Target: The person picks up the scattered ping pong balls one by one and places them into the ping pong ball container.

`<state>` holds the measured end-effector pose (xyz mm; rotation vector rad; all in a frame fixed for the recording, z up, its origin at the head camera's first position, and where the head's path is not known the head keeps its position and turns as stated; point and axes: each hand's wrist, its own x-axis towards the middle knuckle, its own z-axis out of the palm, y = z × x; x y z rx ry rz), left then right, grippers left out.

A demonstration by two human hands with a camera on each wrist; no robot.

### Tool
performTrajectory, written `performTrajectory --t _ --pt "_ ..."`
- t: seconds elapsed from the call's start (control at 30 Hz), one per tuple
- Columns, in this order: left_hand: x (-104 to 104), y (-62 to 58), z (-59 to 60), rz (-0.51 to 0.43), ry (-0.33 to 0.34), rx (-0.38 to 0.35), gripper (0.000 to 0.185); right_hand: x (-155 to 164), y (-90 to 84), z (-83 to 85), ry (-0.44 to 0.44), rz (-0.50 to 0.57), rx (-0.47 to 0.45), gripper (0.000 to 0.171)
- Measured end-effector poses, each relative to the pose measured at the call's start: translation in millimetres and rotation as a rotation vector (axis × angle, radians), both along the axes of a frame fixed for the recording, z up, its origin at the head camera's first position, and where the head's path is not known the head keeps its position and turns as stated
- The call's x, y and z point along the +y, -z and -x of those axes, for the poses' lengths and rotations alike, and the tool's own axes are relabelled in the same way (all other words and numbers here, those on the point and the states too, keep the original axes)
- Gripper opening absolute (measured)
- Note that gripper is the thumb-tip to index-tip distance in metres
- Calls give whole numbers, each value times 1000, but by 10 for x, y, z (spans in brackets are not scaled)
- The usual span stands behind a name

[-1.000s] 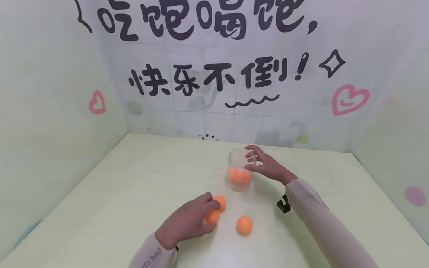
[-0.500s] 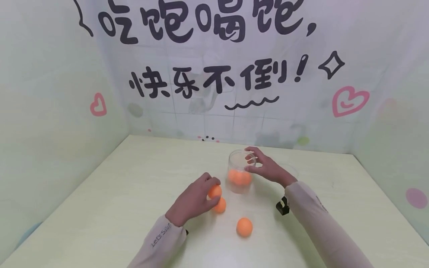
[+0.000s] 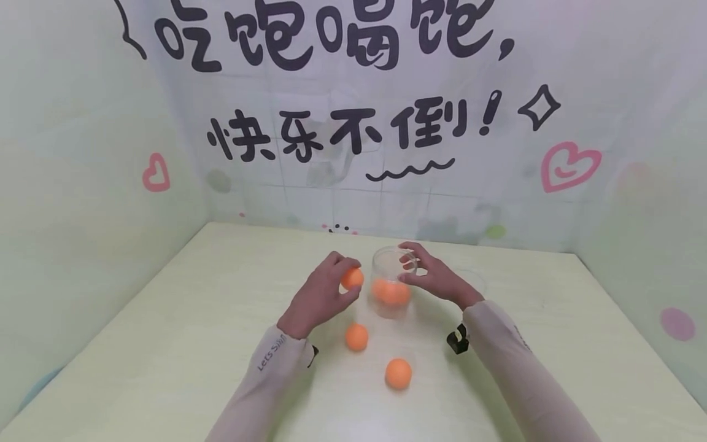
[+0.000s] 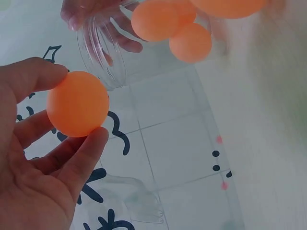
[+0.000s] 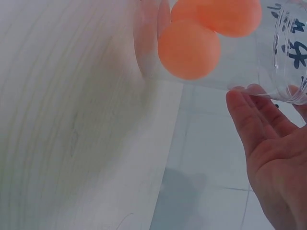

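Gleaming smooth orange ball (image 3: 352, 278) beside clear jar (image 3: 391, 288)

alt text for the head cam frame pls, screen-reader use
A person's left hand pinches an orange ball beside the rim of a clear jar, which the right hand steadies on a pale green table. The jar holds several orange balls; two loose balls lie nearer the camera. Behind is a wall with black characters and pink hearts.
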<state>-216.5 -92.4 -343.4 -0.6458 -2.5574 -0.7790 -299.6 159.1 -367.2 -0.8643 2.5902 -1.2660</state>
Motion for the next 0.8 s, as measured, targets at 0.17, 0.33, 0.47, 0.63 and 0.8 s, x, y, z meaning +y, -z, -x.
performTrajectory --t 0.17,0.33,0.47,0.63,0.8 --pt "1 -28 66 -3 13 12 29 -24 6 9 8 -4 -4 62" --pt "93 -84 181 33 29 43 29 -21 -50 -33 18 2 -11 61" --pt "175 -149 256 40 51 59 29 4 -12 -11 13 18 -7 63" --pt "232 -219 318 84 44 31 31 0 3 -7 15 14 -14 64" --pt "261 -280 386 109 37 12 33 -26 18 -17 16 21 -14 65"
